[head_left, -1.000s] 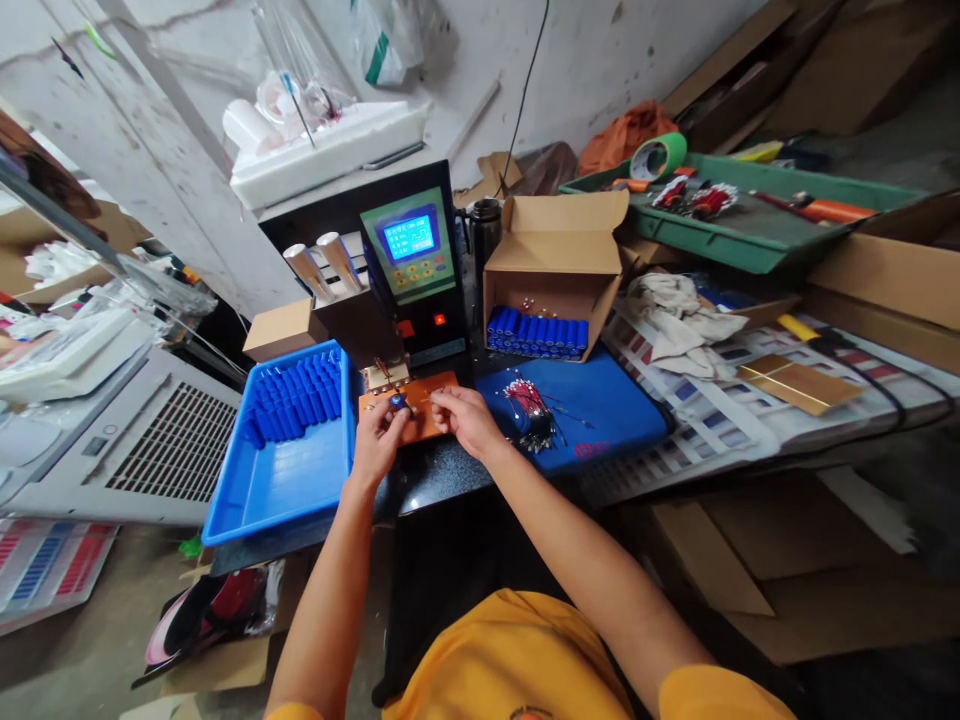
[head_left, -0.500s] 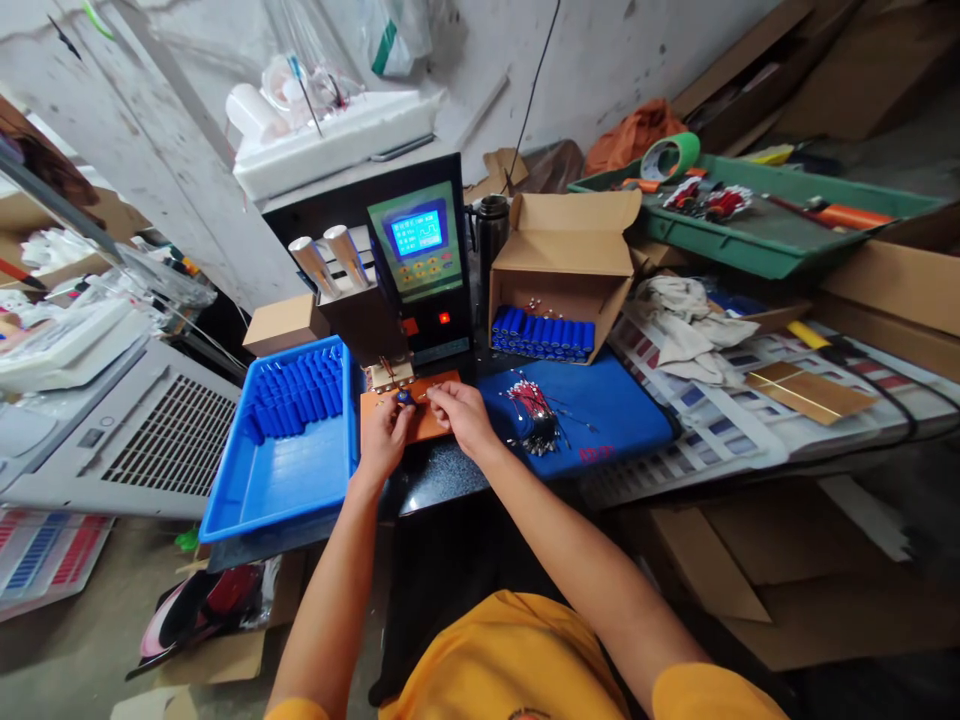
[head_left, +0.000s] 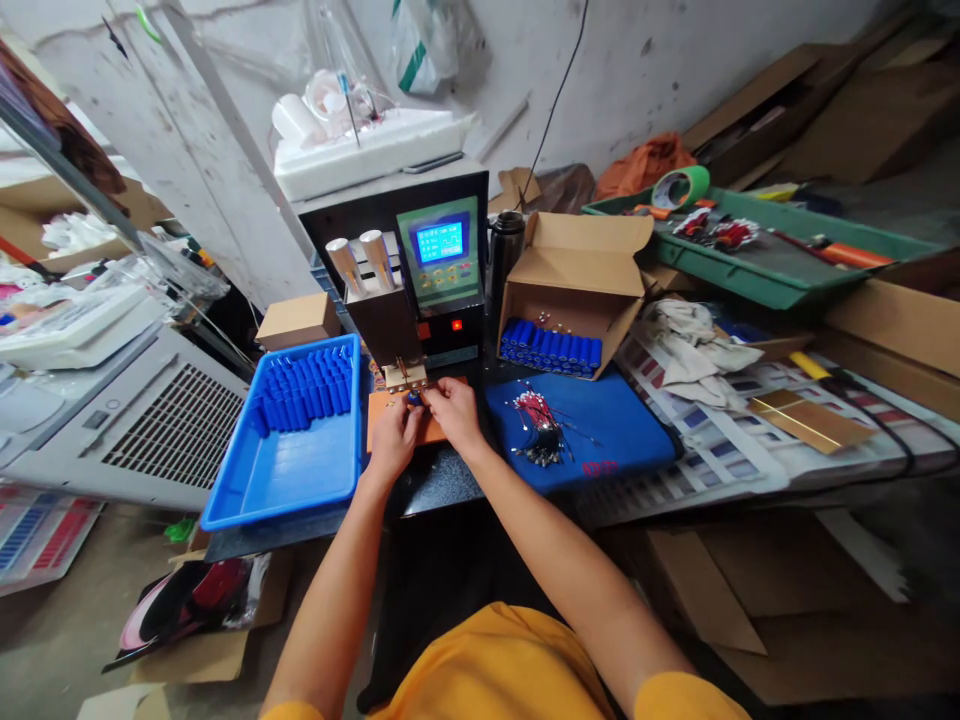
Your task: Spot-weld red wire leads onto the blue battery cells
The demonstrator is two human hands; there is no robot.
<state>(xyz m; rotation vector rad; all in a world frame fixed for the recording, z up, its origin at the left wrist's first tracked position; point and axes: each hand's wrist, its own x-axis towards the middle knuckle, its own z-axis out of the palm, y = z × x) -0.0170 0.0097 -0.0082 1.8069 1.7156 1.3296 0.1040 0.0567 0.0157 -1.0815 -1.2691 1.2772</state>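
My left hand [head_left: 395,434] is closed around a blue cylindrical battery cell [head_left: 414,398], whose end shows between thumb and fingers. The cell is just below the two thin copper-coloured electrodes [head_left: 403,370] of a spot welder [head_left: 375,325]; whether they touch it I cannot tell. Beside it, my right hand [head_left: 456,414] pinches with thumb and forefinger close to the cell's end. What those fingertips hold is too small to make out. Both hands are over an orange board [head_left: 380,410]. Red and black wire leads [head_left: 541,425] lie bunched right of my right hand.
A blue tray [head_left: 289,485] on the left holds rows of blue cells. An open cardboard box [head_left: 589,240] at the back right holds more cells. The leads rest on a blue pad [head_left: 626,430]. A green tray [head_left: 780,280] with tape and tools stands farther right.
My right hand has moved left, its fingertips now against the cell's end by the electrodes. My left hand still holds the cell. The whole view has shifted slightly.
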